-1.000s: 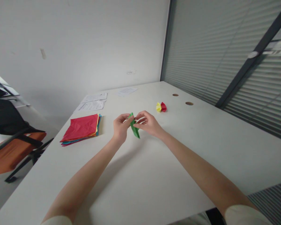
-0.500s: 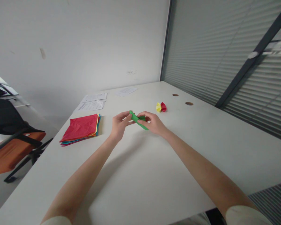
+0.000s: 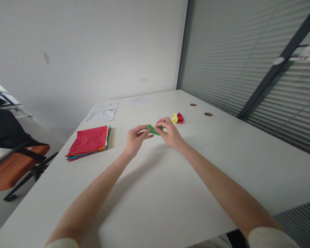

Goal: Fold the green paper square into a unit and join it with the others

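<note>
A small folded green paper [image 3: 153,130] is held just above the white table [image 3: 170,186], between both hands. My left hand [image 3: 135,138] pinches its left end with thumb and fingers. My right hand [image 3: 169,131] grips its right end, fingers curled over it. Part of the green paper is hidden behind my right fingers. A little beyond my right hand lie two small folded paper pieces, one yellow [image 3: 175,118] and one red [image 3: 180,117], side by side on the table.
A stack of coloured paper sheets [image 3: 89,142], red on top, lies at the left of the table. White printed sheets [image 3: 102,112] lie further back. Two round holes [image 3: 208,114] are in the tabletop near the blinds. An orange chair [image 3: 12,162] stands at left.
The green paper has been turned from hanging nearly upright to lying flatter and looks shorter. Both hands have shifted slightly to the right and away from me.
</note>
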Motion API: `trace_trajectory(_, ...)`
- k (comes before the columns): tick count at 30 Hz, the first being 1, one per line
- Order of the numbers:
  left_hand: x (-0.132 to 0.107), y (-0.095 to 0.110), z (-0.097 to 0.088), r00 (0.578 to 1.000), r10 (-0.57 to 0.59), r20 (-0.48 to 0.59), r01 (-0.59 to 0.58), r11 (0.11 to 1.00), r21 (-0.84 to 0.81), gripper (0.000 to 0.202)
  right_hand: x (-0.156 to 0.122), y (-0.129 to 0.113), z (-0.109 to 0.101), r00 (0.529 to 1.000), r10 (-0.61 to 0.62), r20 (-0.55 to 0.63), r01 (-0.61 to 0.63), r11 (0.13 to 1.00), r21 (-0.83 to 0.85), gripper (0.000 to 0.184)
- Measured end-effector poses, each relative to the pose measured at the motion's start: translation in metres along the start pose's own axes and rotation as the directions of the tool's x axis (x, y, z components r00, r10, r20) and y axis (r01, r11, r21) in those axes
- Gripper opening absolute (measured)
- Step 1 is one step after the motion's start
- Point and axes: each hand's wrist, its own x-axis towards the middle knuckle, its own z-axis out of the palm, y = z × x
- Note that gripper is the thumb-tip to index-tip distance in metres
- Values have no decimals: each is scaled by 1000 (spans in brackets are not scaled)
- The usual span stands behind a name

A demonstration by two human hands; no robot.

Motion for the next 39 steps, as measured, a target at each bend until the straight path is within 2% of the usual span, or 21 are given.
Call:
trace_trajectory(5,1,4,-2,999,-22,34,21,1000,13,37,1,-2,-4,999,-21,34,21,1000,-1,10)
trace_trajectory(11,0,8,0,999,-28,-34,28,999,22,32,0,-12,-4,998,-70,7,70,997,-17,10)
trace_trajectory(18,-1,10,1,998,-49,-28,50,998,23,33,-1,-18,-4,995,-99,-15,98,995,-31,12)
trace_trajectory(22,-1,10,0,1000,8,-30,-6,998,62,31,-1,-19,-4,992,-124,-25,123,990,-63,12)
trace_trajectory(26,-2,9,1,995,84,-50,-76,987,143,30,-1,-20,-2,997,-64,-50,59,994,-87,15)
trace_trajectory(30,-4,6,3,993,98,-59,-84,976,200,29,-1,-21,0,999,-26,-39,21,993,-114,14)
trace_trajectory(39,-7,11,8,996,44,-71,-37,994,103,29,-1,-23,-3,993,-88,-74,74,982,-173,17)
